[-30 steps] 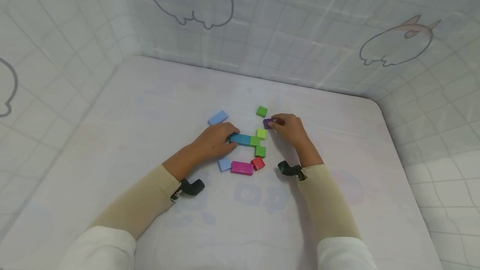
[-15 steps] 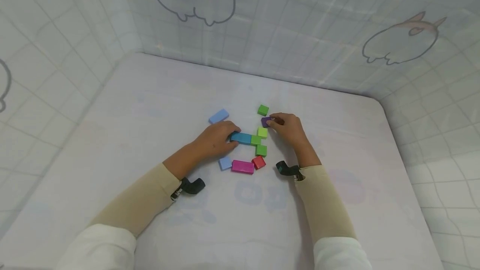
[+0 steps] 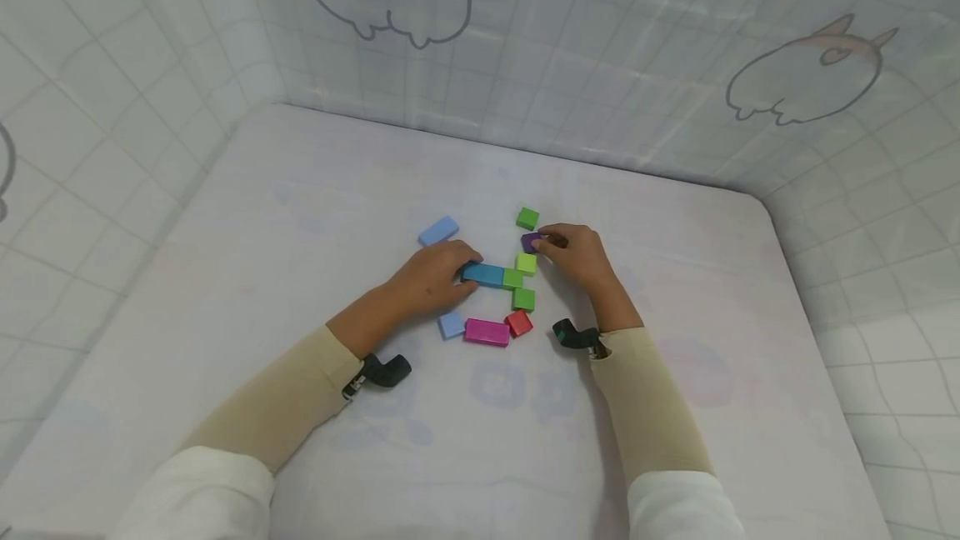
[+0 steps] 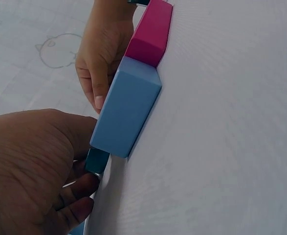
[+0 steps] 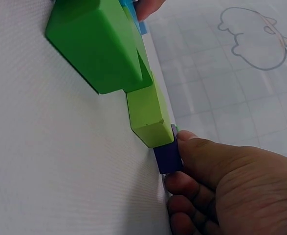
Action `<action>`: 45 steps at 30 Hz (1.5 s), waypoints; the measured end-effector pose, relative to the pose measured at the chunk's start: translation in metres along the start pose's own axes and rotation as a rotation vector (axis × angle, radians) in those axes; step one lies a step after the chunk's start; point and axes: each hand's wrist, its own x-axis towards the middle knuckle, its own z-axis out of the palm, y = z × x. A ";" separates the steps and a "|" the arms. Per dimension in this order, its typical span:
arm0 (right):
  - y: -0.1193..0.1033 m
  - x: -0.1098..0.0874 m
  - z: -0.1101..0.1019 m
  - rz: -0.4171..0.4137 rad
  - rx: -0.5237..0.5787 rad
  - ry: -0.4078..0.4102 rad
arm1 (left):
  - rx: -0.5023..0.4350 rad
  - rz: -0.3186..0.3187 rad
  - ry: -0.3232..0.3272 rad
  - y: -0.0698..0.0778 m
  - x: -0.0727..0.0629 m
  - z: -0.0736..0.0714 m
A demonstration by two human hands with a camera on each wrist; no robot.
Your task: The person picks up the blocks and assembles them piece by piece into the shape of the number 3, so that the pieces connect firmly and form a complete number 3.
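My left hand (image 3: pixel 431 277) holds the left end of a long blue block (image 3: pixel 486 275) between thumb and fingers. That block's right end meets a small green block (image 3: pixel 513 278). Between thumb and fingers, my right hand (image 3: pixel 577 257) pinches a purple block (image 3: pixel 529 242), just beyond a yellow-green block (image 3: pixel 526 264). In the right wrist view the purple block (image 5: pixel 167 159) is right at the far end of the yellow-green block (image 5: pixel 150 117). Another green block (image 3: pixel 523 299) lies nearer me, by the first one's corner.
Behind the purple block lies a green block (image 3: pixel 527 218). A long light blue block (image 3: pixel 438 231) is beyond my left hand. Nearer me stand a light blue block (image 3: pixel 452 325), a magenta block (image 3: pixel 487 332) and a red block (image 3: pixel 518 323) in a row. Patterned walls enclose the white surface (image 3: pixel 360 165).
My right hand has shifted slightly left with the purple block, bringing it in behind the yellow-green block. My left hand keeps its hold on the long blue block.
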 end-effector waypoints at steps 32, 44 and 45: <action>-0.004 -0.001 0.001 0.009 -0.004 -0.020 | 0.019 0.006 0.003 0.001 0.000 -0.001; -0.004 0.001 0.001 0.010 -0.006 -0.018 | 0.017 0.004 0.003 0.002 0.000 -0.002; -0.004 0.001 0.001 0.009 -0.005 -0.019 | 0.016 0.003 0.002 0.002 0.000 -0.002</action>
